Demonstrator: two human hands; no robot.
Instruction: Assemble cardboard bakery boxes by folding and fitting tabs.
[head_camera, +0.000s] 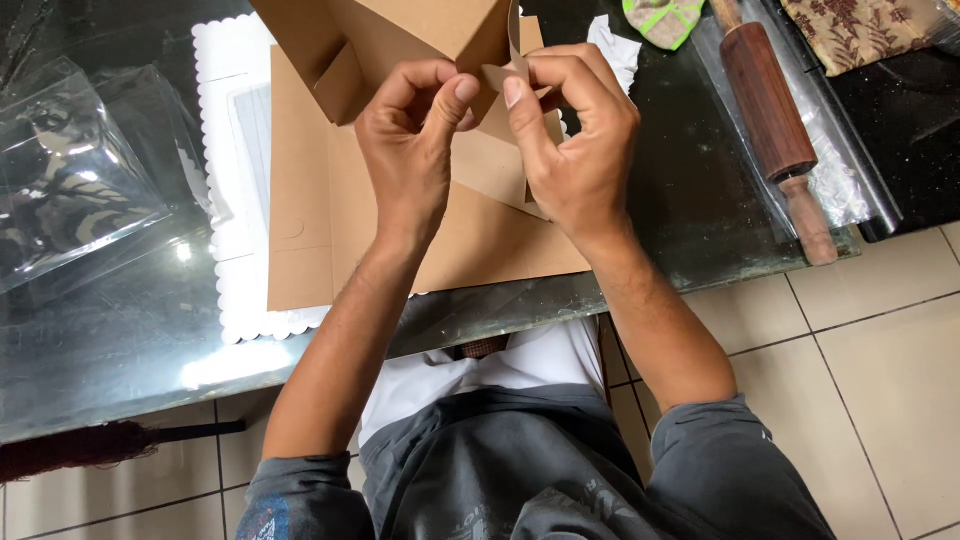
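Note:
A brown cardboard box (400, 40), partly folded, is lifted above the glass table (130, 330). My left hand (410, 150) pinches a corner of its folded side between thumb and fingers. My right hand (570, 150) grips a narrow cardboard flap (512, 60) right beside it, thumbs almost touching. Under both hands lies a flat brown cardboard sheet (310, 230) on a white scalloped board (235, 280).
A wooden rolling pin (775, 125) lies on clear plastic film at the right edge of the table. A clear plastic box (70, 170) sits at the left. Crumpled white paper (615, 45) and a green-patterned cloth (662, 20) lie at the back. Beige floor tiles (880, 370) show on the right.

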